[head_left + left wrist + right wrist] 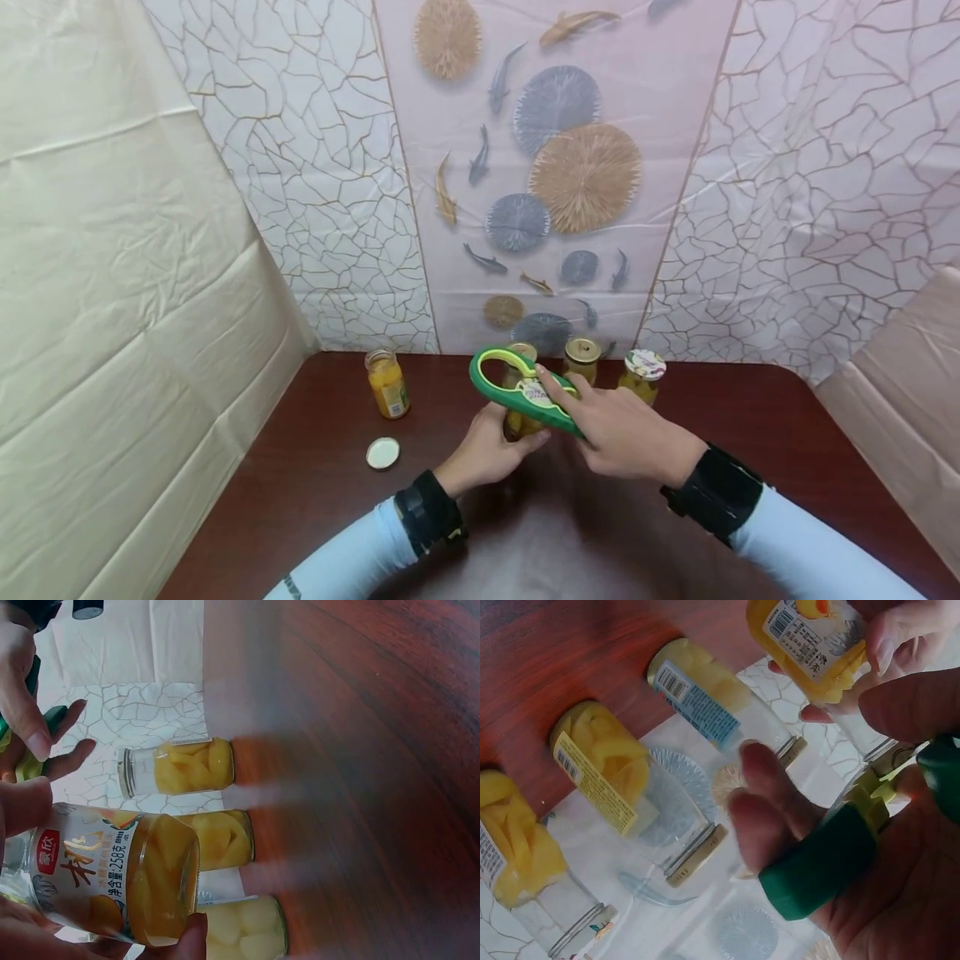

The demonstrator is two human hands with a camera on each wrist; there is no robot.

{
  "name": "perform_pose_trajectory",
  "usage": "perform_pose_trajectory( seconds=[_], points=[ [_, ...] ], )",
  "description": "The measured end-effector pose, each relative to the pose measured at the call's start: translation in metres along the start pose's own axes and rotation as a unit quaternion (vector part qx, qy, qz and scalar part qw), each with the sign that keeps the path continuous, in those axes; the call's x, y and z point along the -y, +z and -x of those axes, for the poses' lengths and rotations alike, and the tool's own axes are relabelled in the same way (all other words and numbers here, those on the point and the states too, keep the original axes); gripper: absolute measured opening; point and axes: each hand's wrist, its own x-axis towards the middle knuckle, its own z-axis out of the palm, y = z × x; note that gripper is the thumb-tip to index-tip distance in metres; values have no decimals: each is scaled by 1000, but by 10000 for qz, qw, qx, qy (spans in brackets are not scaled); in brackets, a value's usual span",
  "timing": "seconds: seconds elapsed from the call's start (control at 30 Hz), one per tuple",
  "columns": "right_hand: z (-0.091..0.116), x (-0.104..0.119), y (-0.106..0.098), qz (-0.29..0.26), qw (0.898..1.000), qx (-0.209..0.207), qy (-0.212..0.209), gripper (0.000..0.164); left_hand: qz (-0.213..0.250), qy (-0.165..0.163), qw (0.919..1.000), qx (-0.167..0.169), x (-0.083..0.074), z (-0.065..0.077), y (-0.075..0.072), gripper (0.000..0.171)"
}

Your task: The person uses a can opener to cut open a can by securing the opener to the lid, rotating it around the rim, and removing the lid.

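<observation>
My left hand (486, 450) grips a glass jar of yellow peach pieces (112, 877) around its body, raised off the table in the left wrist view. A green and lime jar opener (487, 383) is in my right hand (626, 429), whose fingers wrap its handles. In the right wrist view, the toothed lime inner edge of the opener (821, 859) lies at the lid of the held jar (810, 649). From the head view the opener hides most of that jar's top, so how fully it encircles the lid cannot be seen.
Behind my hands stand several lidded fruit jars, among them a gold-lidded jar (581, 354) and one with a patterned white lid (643, 379). To the left are a lidless jar of orange fruit (388, 392) and a loose white lid (382, 452) on the dark red table (315, 492).
</observation>
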Motion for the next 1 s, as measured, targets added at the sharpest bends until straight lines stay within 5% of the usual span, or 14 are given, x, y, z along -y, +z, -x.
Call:
perform_pose_trajectory(
  seconds=[0.3,0.7,0.83,1.0],
  points=[
    [-4,6,4,-224,9995,234,55,85,215,-168,9995,-126,7,1,2,60],
    [-2,10,1,89,9997,211,28,100,680,275,9973,49,13,0,4,60],
    [-1,9,2,7,9999,138,102,103,787,604,9951,26,3,2,1,67],
    [1,9,6,-367,9982,-205,436,91,584,790,9951,-83,4,-1,-1,65]
  ],
)
